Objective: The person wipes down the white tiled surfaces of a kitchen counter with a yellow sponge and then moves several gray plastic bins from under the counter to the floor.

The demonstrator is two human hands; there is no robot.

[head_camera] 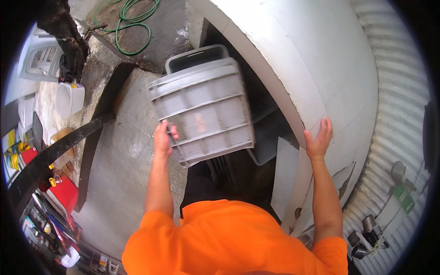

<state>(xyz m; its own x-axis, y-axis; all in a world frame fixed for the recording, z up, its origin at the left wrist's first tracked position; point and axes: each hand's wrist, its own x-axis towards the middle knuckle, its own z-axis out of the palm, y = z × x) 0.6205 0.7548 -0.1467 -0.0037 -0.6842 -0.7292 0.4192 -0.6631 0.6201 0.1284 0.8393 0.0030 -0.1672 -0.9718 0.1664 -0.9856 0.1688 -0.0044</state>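
Note:
A grey plastic crate point(206, 113) with ribbed walls is in front of me, tilted and slightly blurred. My left hand point(163, 138) grips its left edge, with the fingers curled over the rim. My right hand point(318, 140) lies on the edge of a white tiled counter point(295, 65), thumb apart from the fingers and nothing in it. Behind the crate shows the rim of another grey bin point(197, 55), mostly hidden by the crate.
Under the counter is a dark space with a grey bin point(264, 151). A rough concrete ledge point(99, 68) runs along the left, bearing a white plastic tub point(69, 99). A green hose point(132, 27) lies coiled at the back. Grey tiles point(120, 154) cover the floor.

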